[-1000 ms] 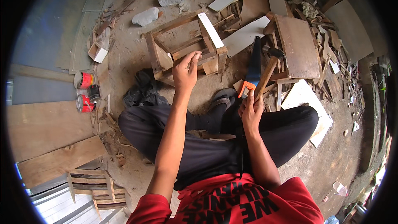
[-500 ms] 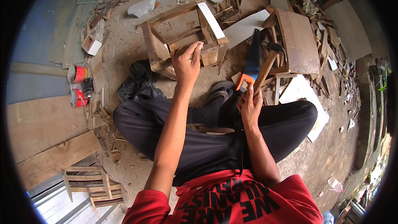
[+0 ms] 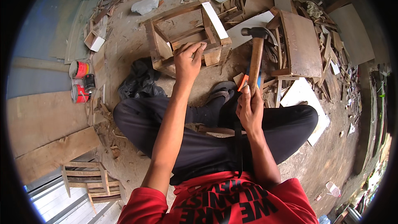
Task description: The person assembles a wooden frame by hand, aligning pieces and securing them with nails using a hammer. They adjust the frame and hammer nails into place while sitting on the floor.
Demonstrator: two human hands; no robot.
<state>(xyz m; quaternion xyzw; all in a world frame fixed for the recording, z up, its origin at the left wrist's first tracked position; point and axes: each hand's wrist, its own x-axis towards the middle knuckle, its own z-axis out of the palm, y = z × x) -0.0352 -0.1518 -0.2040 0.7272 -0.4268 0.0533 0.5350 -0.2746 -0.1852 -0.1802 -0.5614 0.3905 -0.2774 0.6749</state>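
Note:
My right hand (image 3: 251, 110) is wrapped round the wooden handle of a claw hammer (image 3: 256, 56), its thumb along the handle. The dark head points away from me, raised to the right of a small wooden frame (image 3: 156, 47). At the near rail of that frame is my left hand (image 3: 188, 60), thumb and fingers pinched together. Whatever those fingertips hold, if anything, is too small to make out. A white strip (image 3: 213, 20) lies along the frame's right top edge. Behind the hammer, a handsaw with an orange handle (image 3: 243, 82) is partly hidden.
A brown wooden box (image 3: 300, 43) stands to the right, before a heap of scrap wood (image 3: 329, 58). Paint cans (image 3: 80, 91) sit at the left. Black plastic (image 3: 139, 79) lies by my left knee, pale stone blocks (image 3: 145, 5) beyond the frame.
The hammer has swung up and to the left, its head now clear of the saw blade and more side-on. My left hand stays pinched at the frame's rail, almost unmoved.

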